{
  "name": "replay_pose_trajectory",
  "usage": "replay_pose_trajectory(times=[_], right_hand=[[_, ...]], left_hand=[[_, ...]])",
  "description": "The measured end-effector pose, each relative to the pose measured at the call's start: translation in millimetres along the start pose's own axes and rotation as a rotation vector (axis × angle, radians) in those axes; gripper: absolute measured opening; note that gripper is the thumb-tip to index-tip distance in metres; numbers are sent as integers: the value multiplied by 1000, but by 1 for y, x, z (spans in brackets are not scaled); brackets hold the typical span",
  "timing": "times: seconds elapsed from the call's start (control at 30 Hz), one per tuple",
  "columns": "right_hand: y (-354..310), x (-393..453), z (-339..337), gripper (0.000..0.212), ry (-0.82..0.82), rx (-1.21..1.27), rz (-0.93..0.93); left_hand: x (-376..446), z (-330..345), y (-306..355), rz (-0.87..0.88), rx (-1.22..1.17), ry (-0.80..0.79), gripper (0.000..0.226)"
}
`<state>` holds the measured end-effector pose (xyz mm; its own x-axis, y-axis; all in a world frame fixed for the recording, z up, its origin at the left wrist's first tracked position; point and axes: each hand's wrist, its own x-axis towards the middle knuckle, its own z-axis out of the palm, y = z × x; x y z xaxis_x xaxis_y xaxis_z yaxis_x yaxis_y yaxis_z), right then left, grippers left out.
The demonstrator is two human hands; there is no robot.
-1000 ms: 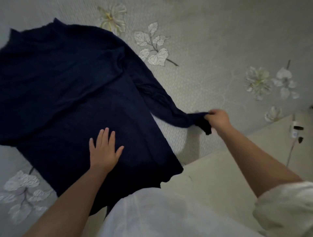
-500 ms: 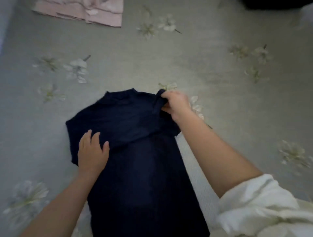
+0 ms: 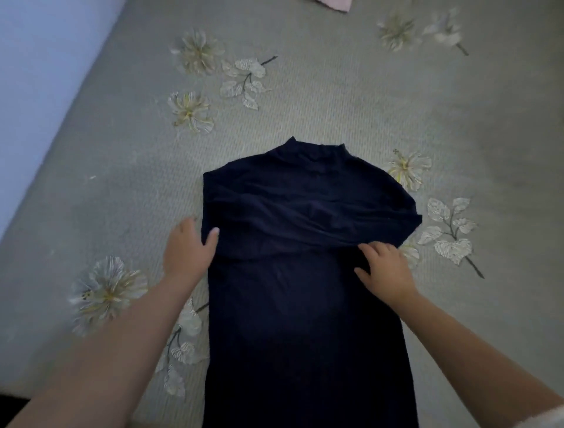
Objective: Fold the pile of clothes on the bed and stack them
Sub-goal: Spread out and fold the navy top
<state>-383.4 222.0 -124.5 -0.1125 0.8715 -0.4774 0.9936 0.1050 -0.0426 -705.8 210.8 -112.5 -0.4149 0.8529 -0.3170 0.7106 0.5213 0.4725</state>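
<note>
A navy high-neck top (image 3: 305, 320) lies flat on the grey flowered bedspread (image 3: 335, 100), collar pointing away from me. Its sleeves are folded across the chest in a band (image 3: 311, 220), so the body forms a narrow long strip. My left hand (image 3: 187, 250) rests at the top's left edge. The thumb lies on the fabric and the fingers lie on the bedspread just beside it. My right hand (image 3: 386, 272) lies flat on the right side of the top, with spread fingertips touching the lower edge of the folded sleeve band. Neither hand lifts any cloth.
A corner of pink cloth (image 3: 334, 3) shows at the far top edge. A pale blue wall (image 3: 45, 76) runs along the bed's left side. Bedspread surrounds the top on the left, right and far sides.
My right hand carried the right sleeve across the chest, let go and now rests lower on the right side. My left hand slid from the body to the left edge.
</note>
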Motion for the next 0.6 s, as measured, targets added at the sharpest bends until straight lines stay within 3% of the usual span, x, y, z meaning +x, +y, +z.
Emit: replay_pose_trajectory(times=[0.1, 0.2, 0.27, 0.33, 0.37, 0.47, 0.53, 0.6], right_hand=[[2, 12, 9, 57, 10, -157, 47], [2, 27, 10, 44, 121, -187, 21], [5, 38, 6, 28, 229, -173, -36], [6, 46, 0, 26, 67, -213, -68], [10, 49, -1, 29, 18, -209, -109], [22, 49, -17, 24, 32, 36, -298], [32, 45, -26, 27, 151, 240, -386], [41, 52, -32, 31, 339, 187, -309]], left_hand=[[30, 23, 16, -71, -234, -38, 67], [61, 36, 26, -189, -353, -94, 75], [76, 40, 27, -198, -352, -133, 56], [87, 40, 26, -158, -428, -95, 15], [91, 39, 24, -149, -514, -60, 8], [89, 27, 10, -233, -783, 1, 20], [76, 25, -10, -265, -664, -87, 19], [66, 27, -31, -234, -379, -240, 31]])
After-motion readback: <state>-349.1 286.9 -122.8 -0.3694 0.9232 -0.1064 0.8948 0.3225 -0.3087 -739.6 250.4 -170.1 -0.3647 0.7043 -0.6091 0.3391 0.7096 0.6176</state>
